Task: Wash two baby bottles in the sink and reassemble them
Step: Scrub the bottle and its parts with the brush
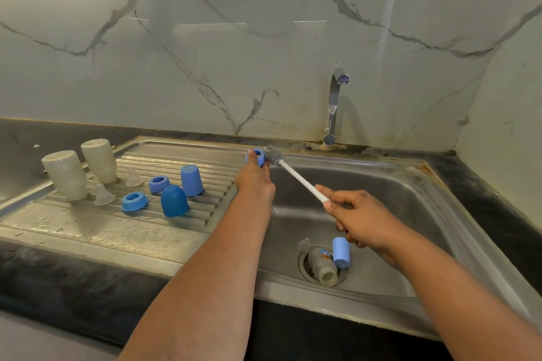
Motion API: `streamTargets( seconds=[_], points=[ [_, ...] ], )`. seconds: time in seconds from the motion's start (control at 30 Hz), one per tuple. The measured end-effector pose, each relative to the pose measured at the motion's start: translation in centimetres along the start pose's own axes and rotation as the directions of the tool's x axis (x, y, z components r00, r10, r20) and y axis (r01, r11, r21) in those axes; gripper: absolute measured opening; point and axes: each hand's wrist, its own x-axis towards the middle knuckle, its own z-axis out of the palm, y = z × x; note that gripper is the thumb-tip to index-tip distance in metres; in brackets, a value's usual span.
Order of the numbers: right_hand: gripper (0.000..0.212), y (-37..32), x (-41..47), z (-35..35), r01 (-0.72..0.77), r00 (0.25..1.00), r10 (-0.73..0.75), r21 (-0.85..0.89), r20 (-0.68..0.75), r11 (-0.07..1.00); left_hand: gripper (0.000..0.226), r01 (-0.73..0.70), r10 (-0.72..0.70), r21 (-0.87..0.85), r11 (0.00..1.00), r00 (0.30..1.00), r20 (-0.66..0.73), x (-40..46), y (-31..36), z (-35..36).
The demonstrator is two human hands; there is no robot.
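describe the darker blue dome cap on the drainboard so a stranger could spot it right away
Start at the ribbed steel drainboard left of the sink basin. Among the blue parts standing there, look to the front right of the group. The darker blue dome cap stands there with its rounded top up; it is a deeper blue than the taller, flat-topped light blue cap behind it and, unlike the two blue rings, has no hole.

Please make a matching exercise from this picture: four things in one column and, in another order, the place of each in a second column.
Things:
1. bottle brush
2. blue ring
3. lying bottle
4. dark blue cap

Places:
A. over the sink drain
B. held by the left hand
C. on the ribbed drainboard
D. handle held by the right hand

Pairs: 1-D, 2-B, 3-A, 4-C
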Motion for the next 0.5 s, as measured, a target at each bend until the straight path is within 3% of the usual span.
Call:
streamTargets(
  seconds=[0.1, 0.2, 0.43, 0.5],
  points=[
    [0.035, 0.4, 0.6, 0.2, 0.018, 0.993, -0.031, -0.105, -0.117, 0.994, 0.014, -0.04, 0.028, 0.161, 0.986, 0.997, 0.079, -0.8, -1.3, 0.5],
    [0.038, 0.8, 1.3, -0.5, 0.014, 0.976, -0.058, -0.203, -0.211, 0.979, 0.024, -0.102, 0.064, 0.326, 0.94, 0.99, 0.126, -1.9, -3.0, 1.1],
    [0.037, 0.8, 1.1, -1.2, 0.093, 0.989, -0.121, -0.263, -0.091, 0.96, 0.028, 0.012, -0.027, 0.272, 0.962, 0.998, 0.054, -0.8, -1.7, 0.6],
    [0.036, 0.8, 0.9, -1.5, 0.113, 0.993, -0.12, -0.232, -0.014, 0.966, 0.042, 0.05, -0.063, 0.231, 0.972, 0.997, 0.046, -0.6, -0.6, 0.2]
  ],
)
